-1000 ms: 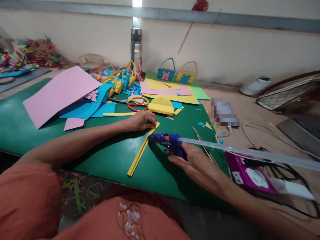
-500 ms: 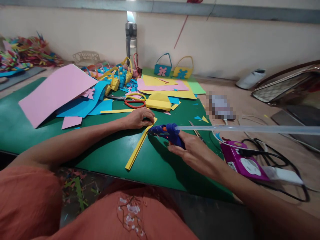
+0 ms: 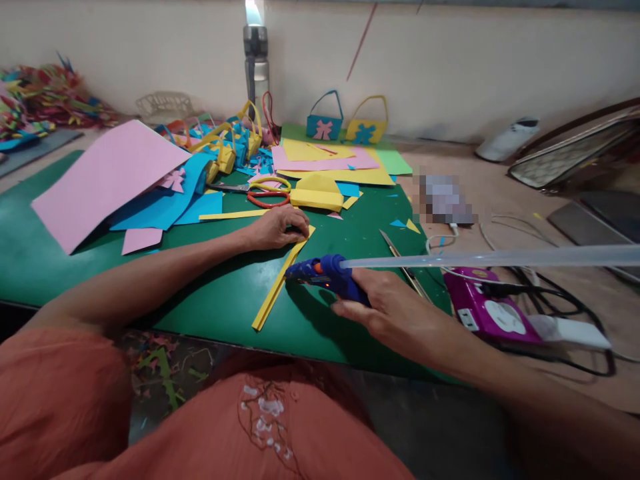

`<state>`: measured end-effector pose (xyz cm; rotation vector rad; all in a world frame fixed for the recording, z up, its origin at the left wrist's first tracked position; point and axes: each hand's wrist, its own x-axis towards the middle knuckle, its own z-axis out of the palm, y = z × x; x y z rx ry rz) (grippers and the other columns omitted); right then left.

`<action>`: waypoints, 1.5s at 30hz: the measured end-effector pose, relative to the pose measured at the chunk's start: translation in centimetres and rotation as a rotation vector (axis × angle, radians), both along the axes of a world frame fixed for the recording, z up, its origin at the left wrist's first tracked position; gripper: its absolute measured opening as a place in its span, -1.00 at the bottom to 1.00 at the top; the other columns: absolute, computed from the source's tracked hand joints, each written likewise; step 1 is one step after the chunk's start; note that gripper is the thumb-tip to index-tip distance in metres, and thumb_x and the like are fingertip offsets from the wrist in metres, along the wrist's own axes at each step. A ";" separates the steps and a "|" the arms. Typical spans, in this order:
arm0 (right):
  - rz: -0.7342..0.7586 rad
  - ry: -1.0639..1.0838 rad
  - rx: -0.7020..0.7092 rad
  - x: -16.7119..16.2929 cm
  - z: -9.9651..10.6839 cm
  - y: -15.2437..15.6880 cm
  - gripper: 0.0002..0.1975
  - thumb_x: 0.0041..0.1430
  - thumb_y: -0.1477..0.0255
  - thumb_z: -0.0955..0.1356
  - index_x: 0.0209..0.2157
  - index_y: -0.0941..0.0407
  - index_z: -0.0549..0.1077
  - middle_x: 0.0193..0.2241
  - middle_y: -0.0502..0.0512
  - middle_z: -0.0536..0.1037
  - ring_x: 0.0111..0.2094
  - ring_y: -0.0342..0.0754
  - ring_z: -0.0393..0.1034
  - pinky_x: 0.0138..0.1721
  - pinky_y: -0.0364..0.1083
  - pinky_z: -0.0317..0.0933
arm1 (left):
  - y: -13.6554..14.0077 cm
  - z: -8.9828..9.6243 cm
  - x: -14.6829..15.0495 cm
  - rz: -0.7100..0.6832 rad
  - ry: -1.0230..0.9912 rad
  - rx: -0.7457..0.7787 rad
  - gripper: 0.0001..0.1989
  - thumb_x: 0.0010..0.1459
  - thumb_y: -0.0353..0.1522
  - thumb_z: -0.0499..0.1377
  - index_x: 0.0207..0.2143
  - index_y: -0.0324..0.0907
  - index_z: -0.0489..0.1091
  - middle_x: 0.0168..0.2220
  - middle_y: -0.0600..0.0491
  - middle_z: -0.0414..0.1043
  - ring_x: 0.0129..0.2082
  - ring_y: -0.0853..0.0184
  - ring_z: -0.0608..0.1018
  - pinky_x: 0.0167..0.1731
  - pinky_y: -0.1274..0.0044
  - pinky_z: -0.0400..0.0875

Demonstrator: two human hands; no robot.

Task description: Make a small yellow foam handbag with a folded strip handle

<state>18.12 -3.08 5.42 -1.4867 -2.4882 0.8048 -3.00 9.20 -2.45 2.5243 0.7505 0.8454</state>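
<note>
A narrow yellow folded strip (image 3: 274, 298) lies slantwise on the green mat (image 3: 220, 277). My left hand (image 3: 281, 227) rests at its far end, fingers curled and closed on the strip there; the fingertips are partly hidden. In my right hand (image 3: 383, 300) is a blue glue gun (image 3: 325, 275), its nozzle touching or just over the middle of the strip. A long clear glue stick (image 3: 475, 257) sticks out of the gun's back toward the right. Just beyond my left hand lie scissors (image 3: 270, 199) with yellow and red handles and a folded yellow piece (image 3: 317, 193).
Pink sheets (image 3: 110, 180) and blue sheets (image 3: 150, 203) lie at left. Two small handbags, blue (image 3: 325, 127) and yellow (image 3: 367, 131), stand at the back. A craft knife (image 3: 405, 265), a purple power strip (image 3: 487, 310) with cables and a phone (image 3: 447, 199) are at right.
The glue gun in my right hand has moved down along the yellow strip, toward me and slightly left. My left hand stays at the strip's far end. The view has tilted slightly down.
</note>
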 end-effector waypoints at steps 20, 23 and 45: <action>0.098 0.012 -0.169 -1.4 1.8 -2.5 -0.92 0.00 0.50 0.33 -0.52 0.08 0.35 -0.51 -0.04 0.50 -0.49 -0.12 0.30 -0.47 -0.17 0.05 | 0.3 -0.1 0.0 0.013 0.008 -0.019 -0.93 0.03 -0.43 0.19 -0.44 -0.23 0.49 -0.32 -0.03 0.50 -0.29 0.36 0.50 -0.22 0.51 0.36; 0.095 0.012 -0.189 -1.4 1.9 -2.7 -0.95 0.00 0.51 0.32 -0.47 0.07 0.38 -0.49 -0.03 0.51 -0.46 -0.10 0.33 -0.45 -0.17 0.08 | 0.3 -0.1 0.0 0.006 0.008 -0.020 -0.93 0.03 -0.44 0.19 -0.44 -0.23 0.49 -0.34 -0.03 0.50 -0.31 0.37 0.50 -0.25 0.53 0.36; 0.009 0.000 -0.051 -0.3 0.6 -0.4 -0.90 0.05 0.41 0.30 -0.49 0.08 0.27 -0.54 -0.04 0.42 -0.52 -0.13 0.25 -0.47 -0.15 0.07 | 0.2 -0.1 0.1 0.000 0.008 -0.017 -0.92 0.04 -0.45 0.19 -0.46 -0.24 0.49 -0.34 -0.03 0.50 -0.32 0.36 0.50 -0.27 0.55 0.34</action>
